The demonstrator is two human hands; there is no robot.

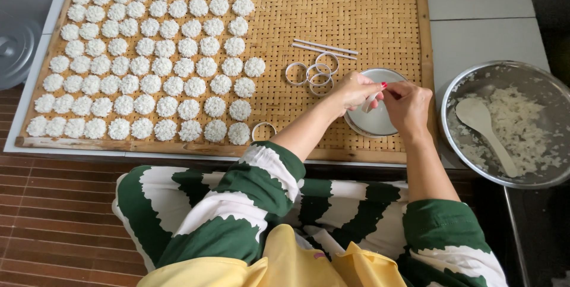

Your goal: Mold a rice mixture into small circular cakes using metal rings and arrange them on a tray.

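Note:
My left hand (354, 89) and my right hand (408, 104) meet over a small round metal bowl (373, 122) at the right of a woven bamboo tray (356, 14). Together the fingers pinch a small whitish piece, likely a ring mould, partly hidden between them. Several white ring moulds (312, 73) lie on the tray just left of the bowl, with another ring (263, 129) near the front edge. Rows of round white rice cakes (148, 61) cover the tray's left half.
A large metal basin (507, 122) with cooked white rice and a pale rice paddle (485, 127) stands to the right of the tray. Two thin white sticks (325, 48) lie on the tray. A grey lid (15, 49) sits far left. Brown tiled floor lies below.

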